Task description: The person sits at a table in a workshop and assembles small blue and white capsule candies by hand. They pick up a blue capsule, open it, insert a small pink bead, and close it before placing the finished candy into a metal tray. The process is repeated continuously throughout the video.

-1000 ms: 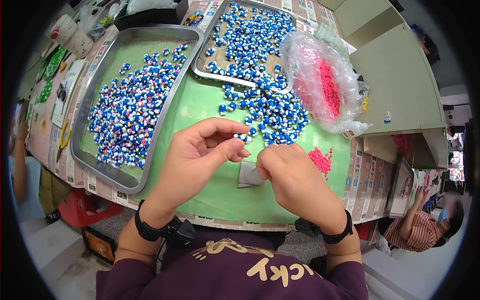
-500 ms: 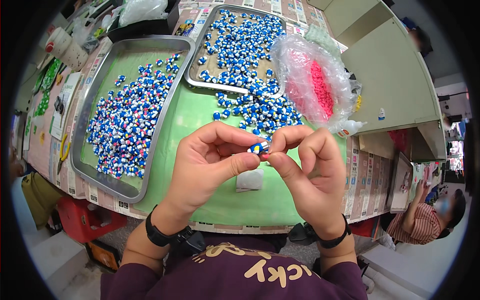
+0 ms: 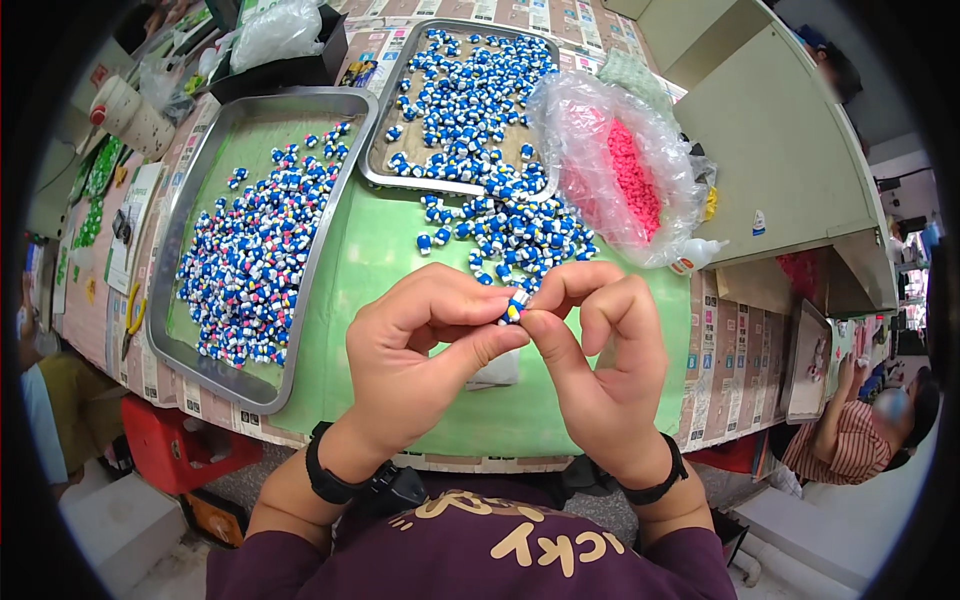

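Note:
Both hands meet over the green mat (image 3: pixel 400 240), in front of a heap of small blue-and-white figures (image 3: pixel 530 235). Between its thumb and forefinger my left hand (image 3: pixel 425 335) pinches one tiny blue, white and yellow figure (image 3: pixel 516 306). The thumb and forefinger of my right hand (image 3: pixel 605 350) press together at the figure's right side, touching it. Whether they also hold a small pink piece is hidden by the fingertips. A pale flat block (image 3: pixel 495 372) lies on the mat, partly covered by my left thumb.
A metal tray (image 3: pixel 290 350) of figures with pink parts stands left. Another metal tray (image 3: pixel 375 150) of blue-and-white figures lies behind. At right are an open plastic bag (image 3: pixel 575 120) of pink pieces, a white squeeze bottle (image 3: pixel 697 255) and a cabinet (image 3: pixel 790 150). Yellow-handled pliers (image 3: pixel 134 312) lie far left.
My left fingers have turned the figure from lying sideways to tilted more upright. The pink piece at the right fingertips no longer shows plainly. The view has shifted slightly.

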Demonstrator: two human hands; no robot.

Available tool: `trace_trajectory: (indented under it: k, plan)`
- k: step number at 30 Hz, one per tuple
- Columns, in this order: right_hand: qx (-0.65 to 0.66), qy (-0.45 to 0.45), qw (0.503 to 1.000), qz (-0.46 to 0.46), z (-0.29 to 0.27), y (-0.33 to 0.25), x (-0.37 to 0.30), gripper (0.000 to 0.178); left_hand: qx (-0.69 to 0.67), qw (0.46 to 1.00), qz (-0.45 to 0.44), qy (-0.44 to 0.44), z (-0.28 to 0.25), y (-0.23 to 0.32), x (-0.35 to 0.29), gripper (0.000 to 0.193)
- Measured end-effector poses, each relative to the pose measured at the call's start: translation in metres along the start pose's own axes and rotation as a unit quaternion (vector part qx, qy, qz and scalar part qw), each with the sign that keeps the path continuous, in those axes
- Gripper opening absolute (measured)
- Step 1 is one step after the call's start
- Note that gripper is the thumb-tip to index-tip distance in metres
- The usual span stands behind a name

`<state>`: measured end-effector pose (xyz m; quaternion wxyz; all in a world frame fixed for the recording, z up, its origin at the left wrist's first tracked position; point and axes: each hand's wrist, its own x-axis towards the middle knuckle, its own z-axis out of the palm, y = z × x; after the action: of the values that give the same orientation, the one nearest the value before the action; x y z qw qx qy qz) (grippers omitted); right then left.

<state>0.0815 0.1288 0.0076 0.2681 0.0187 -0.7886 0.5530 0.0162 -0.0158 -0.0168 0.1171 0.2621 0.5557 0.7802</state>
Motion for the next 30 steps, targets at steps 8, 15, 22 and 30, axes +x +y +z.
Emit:
trace_trajectory:
  k: [8,15,22,30]
  plan:
    - [0.13,-0.089,0.98,0.123,-0.029,0.006,0.01,0.037,0.049,0.996,0.049,-0.051,-0.012,0.001,0.0,0.026]
    - [-0.187,0.007,0.965,0.182,-0.132,0.05,0.001,0.018,0.299,0.934,0.157,0.119,-0.082,0.017,-0.005,0.022]
    - [-0.268,-0.076,0.937,0.213,-0.146,0.089,-0.019,0.01,0.618,0.765,0.005,0.183,-0.14,0.042,-0.006,0.015]
    - [-0.336,-0.112,0.906,0.232,-0.133,0.089,-0.01,0.009,0.49,0.871,-0.024,0.0,-0.055,0.006,0.035,0.023]
